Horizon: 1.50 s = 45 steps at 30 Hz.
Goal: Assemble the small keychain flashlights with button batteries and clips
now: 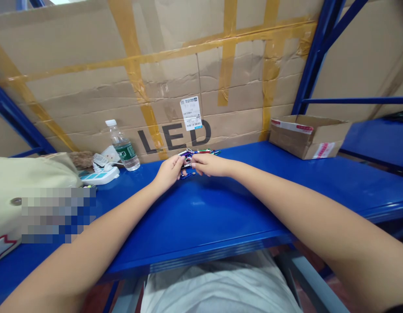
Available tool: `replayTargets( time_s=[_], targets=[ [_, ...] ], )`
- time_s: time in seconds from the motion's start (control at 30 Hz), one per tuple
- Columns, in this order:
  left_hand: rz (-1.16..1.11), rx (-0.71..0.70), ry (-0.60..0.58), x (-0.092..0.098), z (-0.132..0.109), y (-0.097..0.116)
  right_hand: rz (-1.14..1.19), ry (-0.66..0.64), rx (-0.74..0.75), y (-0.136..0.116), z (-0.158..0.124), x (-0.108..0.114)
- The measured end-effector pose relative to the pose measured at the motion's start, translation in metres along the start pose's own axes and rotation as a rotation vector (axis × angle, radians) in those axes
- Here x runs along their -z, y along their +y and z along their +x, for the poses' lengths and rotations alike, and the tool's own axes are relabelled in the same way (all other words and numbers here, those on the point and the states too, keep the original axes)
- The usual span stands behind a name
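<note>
I see the left hand (168, 172) and right hand (211, 165), fingers (181, 160) pinching 1 tangled bunch of multicoloured metal clips (199, 151) on the blue shelf (201, 208).

A plastic water bottle (123, 145) stands just beside a white power strip (100, 176) on the blue steel shelf (221, 208), with a beige cloth bag (28, 182) lying at the left. A small cardboard box (307, 137) sits far right, and behind everything rises a big taped cardboard sheet (90, 74) printed LED, carrying a white barcode label (191, 113)
</note>
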<state>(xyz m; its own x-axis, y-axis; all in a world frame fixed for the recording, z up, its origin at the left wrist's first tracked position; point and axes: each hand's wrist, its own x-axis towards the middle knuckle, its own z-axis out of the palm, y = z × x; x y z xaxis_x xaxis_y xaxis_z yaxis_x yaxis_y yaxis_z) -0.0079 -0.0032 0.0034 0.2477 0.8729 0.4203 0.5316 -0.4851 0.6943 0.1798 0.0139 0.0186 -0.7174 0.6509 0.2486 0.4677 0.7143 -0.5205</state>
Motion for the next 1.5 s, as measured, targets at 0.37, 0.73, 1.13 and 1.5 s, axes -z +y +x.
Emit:
replayTargets(
  time_s=[0.37, 0.73, 1.13, 1.5],
  targets=[
    [0.072, 0.072, 0.017, -0.002, -0.005, 0.014, -0.284, 0.036, 0.154, -0.007, -0.002, 0.003],
    [-0.235, 0.311, -0.133, -0.002, -0.002, 0.015, -0.492, 0.074, 0.218, -0.013, -0.005, 0.005],
    [0.819, -0.642, 0.185, 0.021, -0.003, -0.002, 0.940, -0.233, -0.165, -0.010, 0.001, -0.012],
    [0.444, -0.215, 0.197, 0.018, -0.002, 0.020, 0.686, -0.016, -0.130, -0.014, 0.006, -0.015]
  ],
)
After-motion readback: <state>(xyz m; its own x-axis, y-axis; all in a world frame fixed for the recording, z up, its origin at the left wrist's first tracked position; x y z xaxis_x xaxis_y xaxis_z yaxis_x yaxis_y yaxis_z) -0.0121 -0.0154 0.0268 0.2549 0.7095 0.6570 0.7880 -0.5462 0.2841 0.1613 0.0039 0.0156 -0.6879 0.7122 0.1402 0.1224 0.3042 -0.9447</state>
